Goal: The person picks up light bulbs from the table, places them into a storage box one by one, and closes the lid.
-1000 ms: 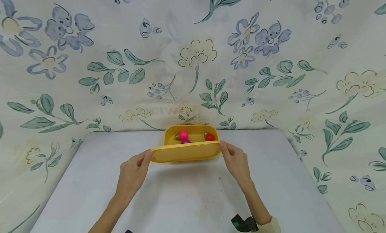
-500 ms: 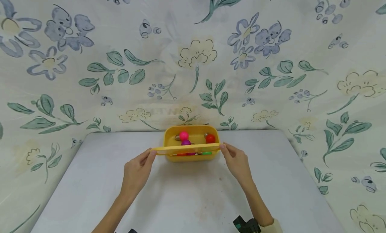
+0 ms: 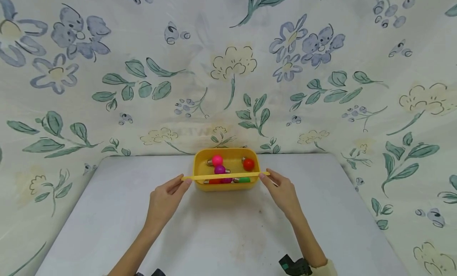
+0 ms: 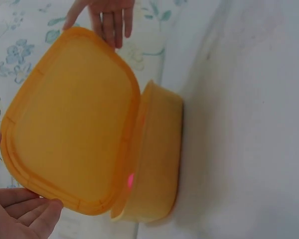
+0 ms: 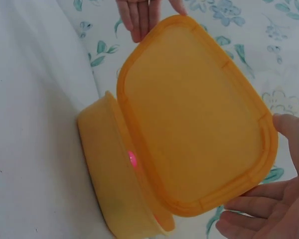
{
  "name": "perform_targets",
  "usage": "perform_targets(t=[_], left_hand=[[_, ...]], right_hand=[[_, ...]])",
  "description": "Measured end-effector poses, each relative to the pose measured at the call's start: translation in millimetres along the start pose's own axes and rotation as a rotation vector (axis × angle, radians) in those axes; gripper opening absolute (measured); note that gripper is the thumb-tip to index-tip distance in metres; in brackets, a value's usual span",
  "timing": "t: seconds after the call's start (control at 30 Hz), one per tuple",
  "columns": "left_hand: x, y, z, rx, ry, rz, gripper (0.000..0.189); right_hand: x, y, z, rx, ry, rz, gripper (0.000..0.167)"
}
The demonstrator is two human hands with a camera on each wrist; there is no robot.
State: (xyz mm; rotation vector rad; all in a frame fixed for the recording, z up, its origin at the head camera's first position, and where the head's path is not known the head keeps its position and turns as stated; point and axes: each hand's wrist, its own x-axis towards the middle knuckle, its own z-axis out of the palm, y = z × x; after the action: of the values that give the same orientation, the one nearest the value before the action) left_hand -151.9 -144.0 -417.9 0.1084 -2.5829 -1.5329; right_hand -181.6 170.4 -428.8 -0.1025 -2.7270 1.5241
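My left hand (image 3: 167, 200) and right hand (image 3: 283, 194) pinch opposite ends of a yellow plastic lid (image 3: 225, 176). In the head view the lid appears edge-on, a thin bar across the front part of a yellow box (image 3: 228, 187). Both wrist views show the lid's rimmed face (image 4: 74, 114), tilted up beside the box's opening. Inside the box lie several small coloured light bulbs with metal screw bases: a pink bulb (image 3: 217, 160), a purple bulb (image 3: 219, 169), a red bulb (image 3: 248, 164) and a green bulb (image 3: 244, 180). The lid partly hides the front bulbs.
The box stands at the back edge of a white table (image 3: 228, 236), against a floral cloth backdrop (image 3: 200, 69). Dark wrist-worn devices show at the bottom, the right device (image 3: 294, 265) near a pale sleeve (image 3: 324, 269).
The lid has turned from showing its broad face to edge-on in the head view, uncovering the front bulbs. My left hand has shifted slightly right; the right hand has moved little.
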Motion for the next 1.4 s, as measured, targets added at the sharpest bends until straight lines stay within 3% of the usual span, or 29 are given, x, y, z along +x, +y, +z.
perform_targets(t=[0.3,0.8,1.4], left_hand=[[3.6,-6.4,4.3,0.039,-0.061,0.007,0.064],[12.1,-15.7,5.7,0.016,-0.138,0.044,0.065],[35.2,-50.1,19.1,-0.017,-0.209,0.128,0.076]], right_hand=[[1.8,4,-1,0.013,-0.033,-0.028,0.071],[14.3,17,-3,0.001,-0.15,-0.091,0.081],[35.5,44,7,0.13,-0.222,-0.121,0.09]])
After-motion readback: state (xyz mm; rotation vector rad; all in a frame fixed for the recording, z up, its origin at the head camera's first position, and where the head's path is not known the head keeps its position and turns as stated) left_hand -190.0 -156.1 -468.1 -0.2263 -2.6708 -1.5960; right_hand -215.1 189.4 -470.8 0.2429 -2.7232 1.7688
